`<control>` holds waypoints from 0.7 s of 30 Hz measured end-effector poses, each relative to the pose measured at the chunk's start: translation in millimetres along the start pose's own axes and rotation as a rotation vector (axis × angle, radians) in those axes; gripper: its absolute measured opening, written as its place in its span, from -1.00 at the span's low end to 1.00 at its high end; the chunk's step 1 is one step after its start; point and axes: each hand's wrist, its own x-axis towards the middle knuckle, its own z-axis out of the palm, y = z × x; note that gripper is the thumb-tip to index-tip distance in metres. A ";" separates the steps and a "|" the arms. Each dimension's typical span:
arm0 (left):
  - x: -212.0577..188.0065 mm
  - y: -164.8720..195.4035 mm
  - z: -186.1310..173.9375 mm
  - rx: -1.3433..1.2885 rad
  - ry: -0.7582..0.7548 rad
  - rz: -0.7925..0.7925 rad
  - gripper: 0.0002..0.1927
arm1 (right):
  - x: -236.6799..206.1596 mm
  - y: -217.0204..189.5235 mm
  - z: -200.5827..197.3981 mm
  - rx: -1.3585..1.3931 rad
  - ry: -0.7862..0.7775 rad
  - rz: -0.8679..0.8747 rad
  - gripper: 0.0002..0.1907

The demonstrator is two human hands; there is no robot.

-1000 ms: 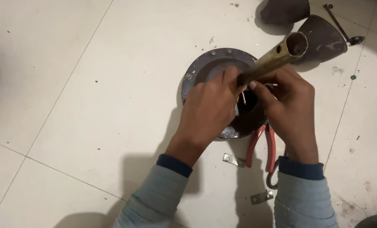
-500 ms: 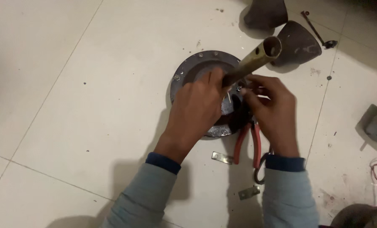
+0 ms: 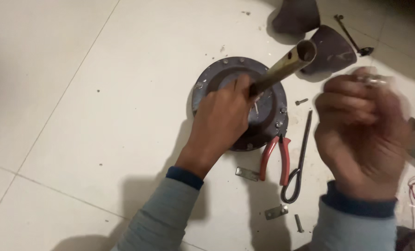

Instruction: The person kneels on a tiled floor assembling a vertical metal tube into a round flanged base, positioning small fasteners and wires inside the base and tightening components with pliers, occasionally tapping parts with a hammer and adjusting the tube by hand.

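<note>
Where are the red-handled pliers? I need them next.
The red-handled pliers lie on the floor just right of the left hand, below the round metal plate.

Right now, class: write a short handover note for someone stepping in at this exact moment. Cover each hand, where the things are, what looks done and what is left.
Left hand: grips the base of the brass tube standing on the round metal plate.
Right hand: raised off the floor, blurred; something small may be between its fingertips, cannot tell.
On the floor tiles: red pliers, looped metal rod, loose bolt, small metal brackets.
Done: tube set on plate.
Left: loose hardware not fitted.
</note>
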 end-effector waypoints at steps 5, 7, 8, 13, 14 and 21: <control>-1.8 -3.5 0.2 -0.065 -0.057 -0.066 -0.75 | -31.4 -11.8 23.2 0.092 -0.205 -0.068 -0.85; -2.3 -5.8 -2.0 -0.032 -0.052 -0.036 -0.75 | -20.0 -6.6 4.8 0.025 -0.267 -0.107 -0.87; -2.8 -5.7 -2.5 -0.029 -0.037 -0.021 -0.75 | -13.0 -4.3 -5.9 -0.006 -0.297 -0.123 -0.88; -3.6 -4.6 -3.6 -0.046 -0.034 -0.030 -0.77 | 36.7 29.0 -47.9 -1.092 0.232 -0.207 -0.82; -3.5 -4.5 -3.5 -0.043 -0.036 -0.032 -0.76 | 40.9 36.8 -50.9 -1.107 0.234 -0.183 -0.82; -4.5 -6.1 -3.5 -0.017 -0.028 0.003 -0.77 | 44.7 50.7 -58.3 -1.177 0.148 -0.100 -0.83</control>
